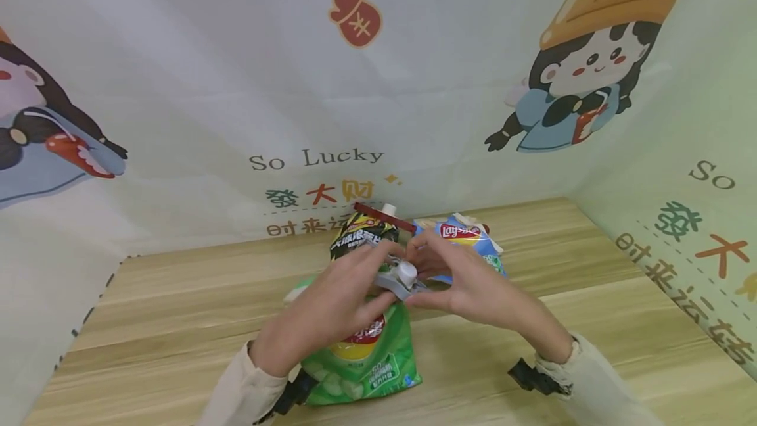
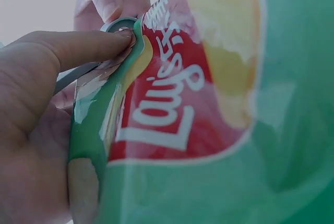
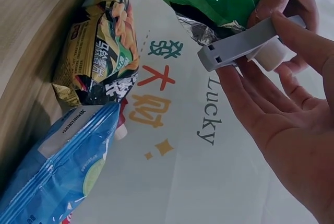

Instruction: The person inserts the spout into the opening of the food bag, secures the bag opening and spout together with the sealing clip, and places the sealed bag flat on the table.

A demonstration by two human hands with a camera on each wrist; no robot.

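Note:
The green Lay's chip bag (image 1: pixel 384 370) has its folded top edge in my left hand (image 1: pixel 331 301). In the left wrist view the left thumb (image 2: pixel 99 46) presses on that fold. My right hand (image 1: pixel 473 281) grips a grey bag clip (image 3: pixel 240 44) with a white spout cap (image 3: pixel 272 56), its thumb on one side and fingers on the other. The clip lies right at the crumpled silvery mouth (image 3: pixel 195 25) of the bag. Both hands meet around the clip above the bag, fingertips close together.
Behind the hands stands a black chip bag (image 1: pixel 361 232) with a dark red clip (image 1: pixel 387 217) with a white cap across its top. A blue Lay's bag (image 1: pixel 467 235) is to its right. A printed cloth (image 1: pixel 449 117) hangs behind the wooden table (image 1: pixel 195 294).

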